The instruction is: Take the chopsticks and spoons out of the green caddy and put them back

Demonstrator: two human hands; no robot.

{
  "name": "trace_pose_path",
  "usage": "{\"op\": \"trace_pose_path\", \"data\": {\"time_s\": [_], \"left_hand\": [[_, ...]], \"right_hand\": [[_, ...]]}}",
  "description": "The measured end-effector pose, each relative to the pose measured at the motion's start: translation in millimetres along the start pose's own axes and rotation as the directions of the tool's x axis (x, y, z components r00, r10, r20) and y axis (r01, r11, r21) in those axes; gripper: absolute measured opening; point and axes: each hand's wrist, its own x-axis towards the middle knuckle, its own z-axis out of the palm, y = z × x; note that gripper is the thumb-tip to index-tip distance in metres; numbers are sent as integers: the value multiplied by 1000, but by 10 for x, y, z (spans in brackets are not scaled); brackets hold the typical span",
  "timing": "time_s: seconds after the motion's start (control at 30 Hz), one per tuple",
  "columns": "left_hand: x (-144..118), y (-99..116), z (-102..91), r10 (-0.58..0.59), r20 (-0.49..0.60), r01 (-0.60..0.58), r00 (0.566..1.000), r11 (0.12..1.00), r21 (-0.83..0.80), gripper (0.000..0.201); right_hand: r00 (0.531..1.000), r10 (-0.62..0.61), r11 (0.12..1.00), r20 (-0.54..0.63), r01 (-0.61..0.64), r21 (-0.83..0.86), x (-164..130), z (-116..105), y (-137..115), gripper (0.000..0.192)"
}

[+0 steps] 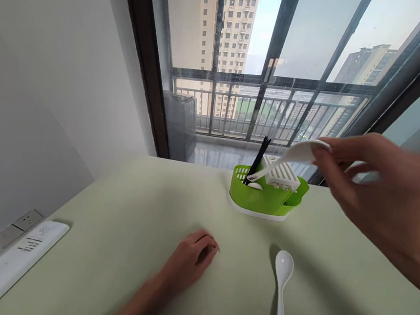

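Note:
My right hand [378,201] is raised over the right side of the pale green table [128,209] and pinches the bowl end of a white spoon [286,160]. That spoon's handle slants down into a green cutlery holder [265,199] with a white base. Black chopsticks [258,158] and a white slatted insert [281,176] stand in the holder. My left hand [189,261] rests on the table in front, fingers curled under, holding nothing. A second white spoon [281,286] lies on the table to its right, bowl pointing away.
A white rectangular device [13,263] lies at the table's left edge beside wall sockets [16,228]. A large window with a dark frame and a balcony railing [258,112] stands behind the table. A white wall is on the left.

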Motion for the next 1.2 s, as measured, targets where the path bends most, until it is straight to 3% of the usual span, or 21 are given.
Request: {"op": "trace_pose_path", "data": {"time_s": [0.2, 0.33, 0.47, 0.7, 1.0, 1.2], "left_hand": [[-5, -12, 0, 10, 0, -10, 1000, 1000, -4, 16], [-12, -34, -3, 18, -10, -18, 1000, 1000, -4, 15], [-19, -57, 9, 14, -13, -14, 1000, 1000, 5, 15], [-20, -77, 21, 25, -11, -25, 1000, 1000, 18, 14], [-3, -56, -20, 22, -5, -22, 1000, 1000, 1, 17], [-4, -61, -28, 31, -2, -31, 1000, 1000, -5, 18]], "right_hand": [[972, -118, 983, 204, 143, -113, 223, 548, -195, 36], [901, -133, 967, 413, 210, -147, 147, 832, -255, 32], [803, -154, 949, 576, 282, -140, 63, 984, -354, 33], [732, -152, 940, 665, 314, -131, -106, 1126, -430, 30], [743, -182, 942, 644, 319, -102, -207, 1021, -496, 25], [853, -329, 943, 404, 315, 103, -440, 847, -363, 37]]}}
